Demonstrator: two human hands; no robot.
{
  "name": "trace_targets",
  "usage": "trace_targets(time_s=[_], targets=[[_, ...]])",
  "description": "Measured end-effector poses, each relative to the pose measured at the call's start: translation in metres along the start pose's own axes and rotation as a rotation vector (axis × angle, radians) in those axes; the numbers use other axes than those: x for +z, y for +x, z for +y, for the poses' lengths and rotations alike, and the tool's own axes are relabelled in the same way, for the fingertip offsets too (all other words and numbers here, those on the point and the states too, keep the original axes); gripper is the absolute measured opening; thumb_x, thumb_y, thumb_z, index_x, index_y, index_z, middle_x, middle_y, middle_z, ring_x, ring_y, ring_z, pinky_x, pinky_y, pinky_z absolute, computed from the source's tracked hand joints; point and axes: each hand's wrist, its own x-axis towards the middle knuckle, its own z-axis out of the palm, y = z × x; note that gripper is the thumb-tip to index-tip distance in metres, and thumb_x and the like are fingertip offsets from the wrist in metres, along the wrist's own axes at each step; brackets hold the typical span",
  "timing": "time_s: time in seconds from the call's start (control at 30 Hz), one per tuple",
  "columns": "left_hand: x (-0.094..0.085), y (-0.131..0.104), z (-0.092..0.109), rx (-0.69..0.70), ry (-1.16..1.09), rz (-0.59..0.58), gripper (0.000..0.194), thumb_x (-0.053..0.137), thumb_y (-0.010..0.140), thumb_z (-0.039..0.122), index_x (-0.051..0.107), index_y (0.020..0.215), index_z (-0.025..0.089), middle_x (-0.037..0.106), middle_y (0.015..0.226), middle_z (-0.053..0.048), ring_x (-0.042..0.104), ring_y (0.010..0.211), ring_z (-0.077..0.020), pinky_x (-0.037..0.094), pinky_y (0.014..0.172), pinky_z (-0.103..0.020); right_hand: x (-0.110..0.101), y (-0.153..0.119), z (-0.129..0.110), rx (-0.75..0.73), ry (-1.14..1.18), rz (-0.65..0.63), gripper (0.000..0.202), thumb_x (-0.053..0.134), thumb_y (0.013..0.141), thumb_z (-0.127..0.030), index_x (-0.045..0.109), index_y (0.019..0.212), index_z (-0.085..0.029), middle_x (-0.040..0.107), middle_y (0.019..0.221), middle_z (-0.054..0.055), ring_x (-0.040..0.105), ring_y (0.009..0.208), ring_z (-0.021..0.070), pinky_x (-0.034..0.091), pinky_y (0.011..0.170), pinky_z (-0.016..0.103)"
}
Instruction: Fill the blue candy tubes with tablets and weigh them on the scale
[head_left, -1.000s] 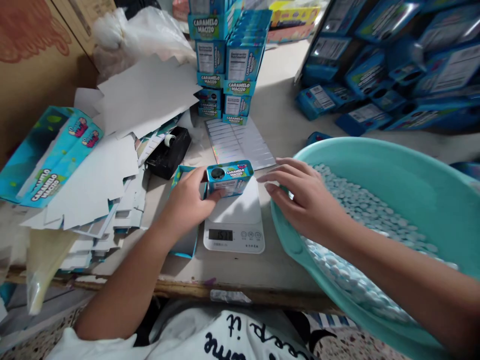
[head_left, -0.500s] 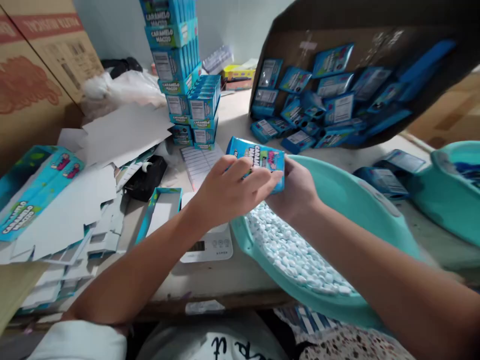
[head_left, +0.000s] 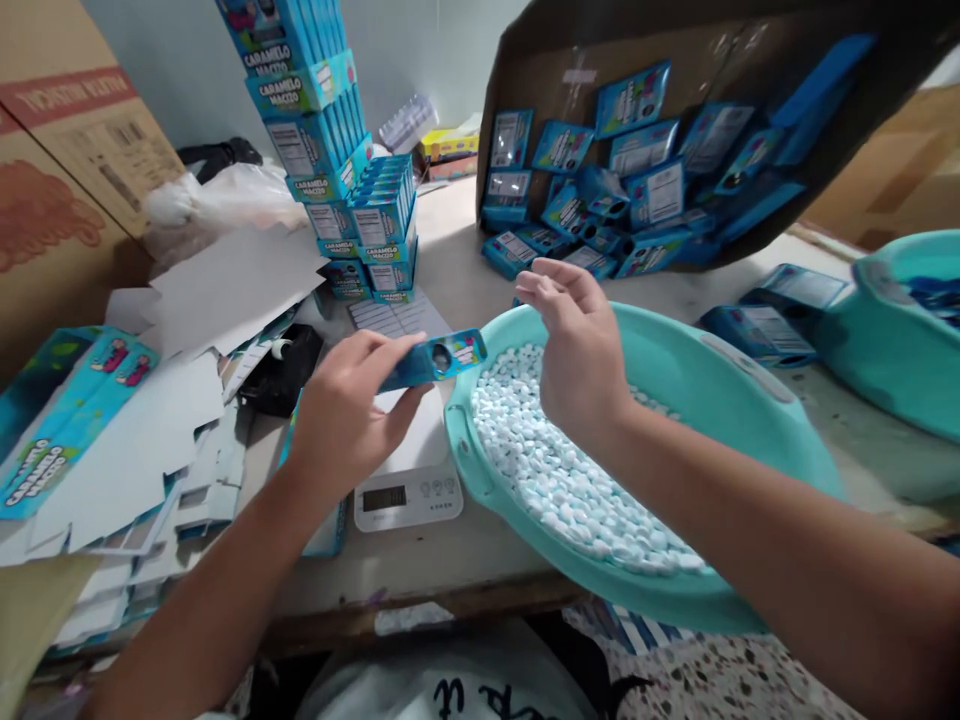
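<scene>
My left hand (head_left: pixel 352 405) grips a small blue candy box (head_left: pixel 442 358) by one end, between thumb and fingers. A narrow side of the box with a round dark hole faces me. It is held above a white digital scale (head_left: pixel 409 500), near the rim of a turquoise basin (head_left: pixel 720 390). Many small white and pale-blue candies (head_left: pixel 570 490) lie in the basin. Over them my right hand (head_left: pixel 577 350) is raised, its fingers loosely bent and pointing up, with nothing visible in them. Below my left forearm, a blue display tray (head_left: pixel 326 530) is partly hidden.
A tilted cardboard carton (head_left: pixel 555 90) holds many blue boxes. Packed displays (head_left: pixel 322 120) form a tall stack at the back. Loose white card sheets (head_left: pixel 165 390) cover the left side. Two blue boxes (head_left: pixel 761 335) lie beside a second turquoise basin (head_left: pixel 892 330) on the right.
Both hands held the candy box before; my right hand has let go and moved apart. My left hand has brought the box left and down, turning its narrow side into view.
</scene>
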Motion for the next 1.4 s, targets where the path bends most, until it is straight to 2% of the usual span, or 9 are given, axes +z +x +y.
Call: trace_targets(time_s=[0.1, 0.2, 0.3, 0.37, 0.43, 0.5, 0.73, 1.13, 1.4], targets=[[-0.011, -0.025, -0.015, -0.294, -0.121, 0.013, 0.037, 0.073, 0.09, 0.039, 0.071, 0.119, 0.017, 0.071, 0.101, -0.007, 0.069, 0.092, -0.0217, 0.059, 0.081, -0.032, 0.003, -0.008, -0.004, -0.02, -0.102, -0.186, 0.021, 0.055, 0.09, -0.036, 0.062, 0.107, -0.026, 0.07, 0.121, 0.005, 0.063, 0.121, 0.0237, 0.045, 0.112, 0.046], [-0.007, -0.048, -0.033, -0.554, -0.306, -0.032, 0.042, 0.079, 0.083, 0.043, 0.072, 0.117, 0.018, 0.074, 0.108, -0.007, 0.072, 0.095, -0.0232, 0.063, 0.084, -0.034, 0.005, -0.018, -0.004, -0.114, -0.391, -0.41, 0.022, 0.055, 0.091, -0.036, 0.066, 0.106, -0.025, 0.071, 0.12, 0.008, 0.064, 0.118, 0.0278, 0.045, 0.11, 0.053], [0.0, -0.065, -0.05, -0.725, -0.44, -0.131, 0.051, 0.082, 0.079, 0.051, 0.071, 0.117, 0.018, 0.074, 0.114, -0.01, 0.073, 0.103, -0.0275, 0.064, 0.09, -0.04, 0.005, -0.028, -0.001, -0.315, -0.79, -0.562, 0.024, 0.051, 0.095, -0.033, 0.069, 0.11, -0.026, 0.068, 0.131, 0.009, 0.058, 0.129, 0.0327, 0.027, 0.12, 0.067], [0.002, -0.072, -0.057, -0.781, -0.446, -0.166, 0.069, 0.083, 0.077, 0.054, 0.062, 0.133, 0.019, 0.07, 0.127, -0.013, 0.07, 0.115, -0.0301, 0.062, 0.097, -0.044, 0.003, -0.032, 0.002, -0.388, -0.977, -0.663, 0.028, 0.048, 0.098, -0.033, 0.07, 0.114, -0.026, 0.063, 0.14, 0.01, 0.049, 0.14, 0.0359, 0.017, 0.122, 0.071], [-0.002, -0.075, -0.061, -0.746, -0.383, -0.149, 0.091, 0.083, 0.077, 0.059, 0.047, 0.15, 0.02, 0.061, 0.141, -0.016, 0.063, 0.127, -0.0319, 0.058, 0.104, -0.047, 0.002, -0.032, 0.005, -0.397, -1.078, -0.758, 0.033, 0.044, 0.101, -0.035, 0.071, 0.117, -0.027, 0.06, 0.145, 0.01, 0.041, 0.148, 0.0381, 0.018, 0.121, 0.073], [-0.009, -0.076, -0.062, -0.65, -0.269, -0.123, 0.099, 0.077, 0.079, 0.067, 0.037, 0.157, 0.021, 0.056, 0.148, -0.017, 0.059, 0.133, -0.0329, 0.055, 0.109, -0.05, 0.001, -0.03, 0.008, -0.393, -1.118, -0.825, 0.037, 0.04, 0.102, -0.037, 0.072, 0.118, -0.027, 0.06, 0.146, 0.01, 0.036, 0.15, 0.0396, 0.021, 0.12, 0.074], [-0.029, -0.071, -0.056, -0.409, 0.08, -0.096, 0.084, 0.048, 0.094, 0.077, 0.037, 0.156, 0.022, 0.057, 0.146, -0.016, 0.054, 0.138, -0.0328, 0.051, 0.113, -0.049, 0.002, -0.025, 0.01, -0.371, -1.129, -0.846, 0.043, 0.035, 0.105, -0.046, 0.073, 0.112, -0.026, 0.063, 0.14, 0.01, 0.036, 0.15, 0.0414, 0.021, 0.119, 0.075], [-0.028, -0.07, -0.057, -0.423, 0.109, -0.154, 0.078, 0.042, 0.097, 0.076, 0.044, 0.153, 0.022, 0.058, 0.143, -0.014, 0.057, 0.134, -0.0306, 0.052, 0.112, -0.045, 0.002, -0.026, 0.014, -0.467, -1.229, -0.83, 0.038, 0.038, 0.106, -0.046, 0.071, 0.113, -0.031, 0.064, 0.137, 0.008, 0.044, 0.145, 0.0402, 0.031, 0.114, 0.074], [-0.028, -0.069, -0.056, -0.435, 0.122, -0.156, 0.076, 0.04, 0.098, 0.075, 0.049, 0.149, 0.02, 0.06, 0.14, -0.014, 0.057, 0.132, -0.0292, 0.052, 0.112, -0.043, 0.001, -0.025, 0.013, -0.417, -1.187, -0.879, 0.042, 0.034, 0.105, -0.055, 0.069, 0.115, -0.033, 0.062, 0.141, 0.008, 0.037, 0.149, 0.0403, 0.024, 0.118, 0.076]])
